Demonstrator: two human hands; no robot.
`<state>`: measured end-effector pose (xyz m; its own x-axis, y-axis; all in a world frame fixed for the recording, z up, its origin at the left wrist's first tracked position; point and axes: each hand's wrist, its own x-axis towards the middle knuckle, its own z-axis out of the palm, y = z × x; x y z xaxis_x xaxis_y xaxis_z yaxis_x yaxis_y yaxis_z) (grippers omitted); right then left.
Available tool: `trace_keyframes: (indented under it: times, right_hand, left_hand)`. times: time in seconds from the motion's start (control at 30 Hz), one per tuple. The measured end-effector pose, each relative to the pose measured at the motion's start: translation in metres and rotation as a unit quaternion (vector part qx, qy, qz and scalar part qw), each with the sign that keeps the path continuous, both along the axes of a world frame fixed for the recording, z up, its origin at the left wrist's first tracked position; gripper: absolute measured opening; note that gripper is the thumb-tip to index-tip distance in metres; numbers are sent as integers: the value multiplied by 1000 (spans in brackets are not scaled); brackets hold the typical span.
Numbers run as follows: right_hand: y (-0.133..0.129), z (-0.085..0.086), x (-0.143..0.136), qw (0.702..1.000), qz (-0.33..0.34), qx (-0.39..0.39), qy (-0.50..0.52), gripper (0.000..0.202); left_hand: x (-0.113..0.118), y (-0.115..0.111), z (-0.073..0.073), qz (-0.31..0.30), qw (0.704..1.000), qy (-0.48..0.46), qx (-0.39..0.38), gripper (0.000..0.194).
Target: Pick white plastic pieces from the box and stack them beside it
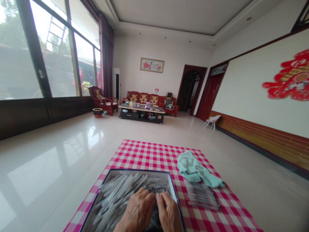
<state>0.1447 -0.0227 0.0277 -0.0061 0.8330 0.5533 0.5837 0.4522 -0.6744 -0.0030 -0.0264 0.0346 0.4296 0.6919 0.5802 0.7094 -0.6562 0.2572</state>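
A white box with a dark blue rim (pixel 174 187) stands on the near part of a pink-and-white checked cloth. It is full of loose clear pen-like tubes (pixel 120 190), some with dark cores. Both hands are over its right half, side by side. My left hand (pixel 138 207) has its fingers curled together, and my right hand (pixel 167 211) is closed with thumb and forefinger pressed together. Whatever they pinch is too small and blurred to name. To the right of the box lies a row of similar tubes (pixel 202 196), beside a crumpled mint-green cloth (pixel 195 169).
The checked cloth (pixel 149 156) covers the table, whose edges show at left, right and far side. Beyond the tiled floor stand a low coffee table (pixel 141 112), a red wooden sofa (pixel 137 97), an armchair (pixel 103 100) and a small white chair (pixel 212 120).
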Motion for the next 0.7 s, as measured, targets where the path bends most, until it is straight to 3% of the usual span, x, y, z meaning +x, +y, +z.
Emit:
trace_keyframes:
  times: [0.27,0.43,0.7]
  right_hand:
    - [-3,3,-1,998,-17,-45,29,52]
    - [-5,7,-1,998,17,-53,37,48]
    - [-8,11,-1,997,18,-62,33,44]
  left_hand:
    - [1,-2,5,-7,1000,-9,9,17]
    - [0,-1,5,-3,1000,-11,2,18]
    - [-1,-3,7,-5,1000,3,-2,21]
